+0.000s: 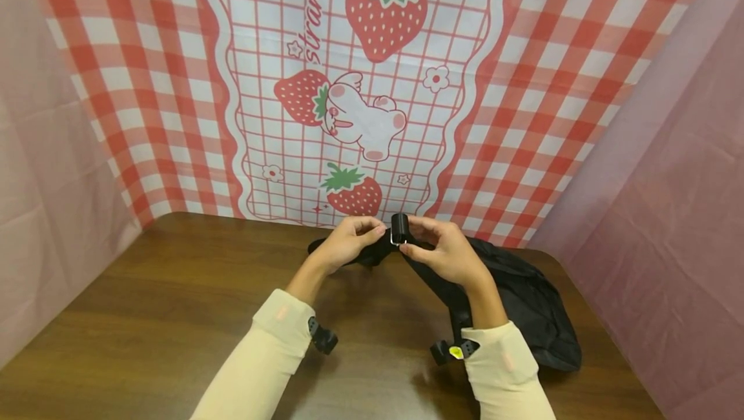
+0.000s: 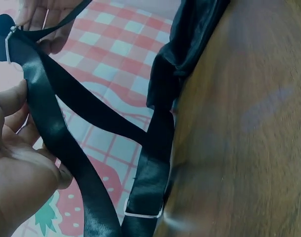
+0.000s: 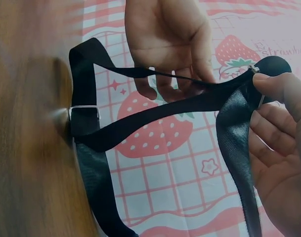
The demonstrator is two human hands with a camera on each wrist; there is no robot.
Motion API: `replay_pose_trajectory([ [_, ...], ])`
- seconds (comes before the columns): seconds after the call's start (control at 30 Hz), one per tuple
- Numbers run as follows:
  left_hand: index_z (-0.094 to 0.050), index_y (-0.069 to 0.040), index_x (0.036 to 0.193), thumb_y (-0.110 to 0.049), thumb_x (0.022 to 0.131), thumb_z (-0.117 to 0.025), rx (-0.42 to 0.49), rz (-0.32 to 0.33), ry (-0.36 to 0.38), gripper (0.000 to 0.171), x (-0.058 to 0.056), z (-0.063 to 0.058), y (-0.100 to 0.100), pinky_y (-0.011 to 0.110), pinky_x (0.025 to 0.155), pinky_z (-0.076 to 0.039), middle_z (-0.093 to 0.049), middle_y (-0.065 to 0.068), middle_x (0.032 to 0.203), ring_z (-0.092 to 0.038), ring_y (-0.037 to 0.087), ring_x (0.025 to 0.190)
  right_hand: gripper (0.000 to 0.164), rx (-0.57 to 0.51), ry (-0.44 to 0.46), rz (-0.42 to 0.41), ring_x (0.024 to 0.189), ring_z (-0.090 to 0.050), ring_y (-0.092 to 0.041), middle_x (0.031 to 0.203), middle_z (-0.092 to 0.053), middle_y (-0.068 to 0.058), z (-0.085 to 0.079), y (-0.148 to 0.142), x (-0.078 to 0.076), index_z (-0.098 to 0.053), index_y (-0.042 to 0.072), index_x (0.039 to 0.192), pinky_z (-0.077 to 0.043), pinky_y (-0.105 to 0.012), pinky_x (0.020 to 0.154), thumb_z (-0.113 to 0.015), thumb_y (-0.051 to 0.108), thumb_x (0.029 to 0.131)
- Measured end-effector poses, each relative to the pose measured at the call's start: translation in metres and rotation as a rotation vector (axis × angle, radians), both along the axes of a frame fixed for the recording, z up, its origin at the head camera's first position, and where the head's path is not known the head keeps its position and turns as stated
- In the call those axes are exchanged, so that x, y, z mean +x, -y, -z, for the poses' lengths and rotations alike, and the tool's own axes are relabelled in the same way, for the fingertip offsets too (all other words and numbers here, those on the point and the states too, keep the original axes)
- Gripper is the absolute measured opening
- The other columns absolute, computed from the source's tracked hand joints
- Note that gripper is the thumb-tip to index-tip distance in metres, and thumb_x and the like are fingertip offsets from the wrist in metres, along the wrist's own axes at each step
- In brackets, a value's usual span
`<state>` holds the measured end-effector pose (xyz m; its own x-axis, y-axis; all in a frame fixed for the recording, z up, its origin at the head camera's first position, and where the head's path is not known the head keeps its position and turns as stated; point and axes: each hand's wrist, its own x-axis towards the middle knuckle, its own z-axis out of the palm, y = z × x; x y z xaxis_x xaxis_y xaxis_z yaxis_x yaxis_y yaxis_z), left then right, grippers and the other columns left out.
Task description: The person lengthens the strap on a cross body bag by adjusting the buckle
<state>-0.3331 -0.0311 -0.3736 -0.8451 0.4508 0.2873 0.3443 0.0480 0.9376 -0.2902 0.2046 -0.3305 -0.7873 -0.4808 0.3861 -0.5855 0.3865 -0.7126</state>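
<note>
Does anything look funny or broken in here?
Yes, one funny thing: on the hanging cloth, the cartoon animal lies sideways, while the big strawberry stands leaf-end up. I see nothing spilled, and no damage shows on the black strap that the left hand and right hand hold.

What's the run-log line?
left hand: holds flat black webbing strap; right hand: holds it at silver metal buckle; black fabric bag: on brown wooden table
</note>
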Motion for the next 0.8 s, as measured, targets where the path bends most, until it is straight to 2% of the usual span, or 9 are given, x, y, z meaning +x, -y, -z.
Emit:
replay_pose_trajectory([
  [0.2,-0.068,0.003,0.116,-0.02,0.107,-0.057,0.073,0.056,0.05,0.027,0.0018,-0.0033,-0.0026,0.029,0.079,-0.054,-0.07,0.008,0.102,-0.065,0.017,0.09,0.043,0.004,0.002,-0.017,0.1,-0.072,-0.02,0.113,-0.074,-0.009,-0.0001,0.0011,0.0011,-0.064,0.003,0.135,-0.059,-0.032,0.079,-0.075,0.011,0.095],
  [0.47,-0.071,-0.003,0.114,-0.025,0.105,-0.061,-0.025,-0.017,0.016,0.026,-0.0008,0.0032,0.0025,0.03,0.081,-0.054,-0.071,0.007,0.104,-0.065,0.017,0.092,0.044,-0.015,-0.016,0.01,0.102,-0.072,-0.021,0.117,-0.073,-0.011,-0.0005,-0.0019,0.0014,-0.064,0.003,0.135,-0.06,-0.033,0.079,-0.076,0.011,0.094],
  [0.8,-0.07,0.001,0.114,-0.02,0.107,-0.056,-0.009,0.032,0.011,0.025,-0.0008,0.0058,0.0028,0.03,0.076,-0.055,-0.07,0.007,0.099,-0.065,0.016,0.087,0.045,-0.004,-0.011,-0.003,0.102,-0.072,-0.021,0.115,-0.074,-0.01,0.0003,0.0014,0.0016,-0.064,0.002,0.136,-0.059,-0.031,0.082,-0.076,0.012,0.094],
])
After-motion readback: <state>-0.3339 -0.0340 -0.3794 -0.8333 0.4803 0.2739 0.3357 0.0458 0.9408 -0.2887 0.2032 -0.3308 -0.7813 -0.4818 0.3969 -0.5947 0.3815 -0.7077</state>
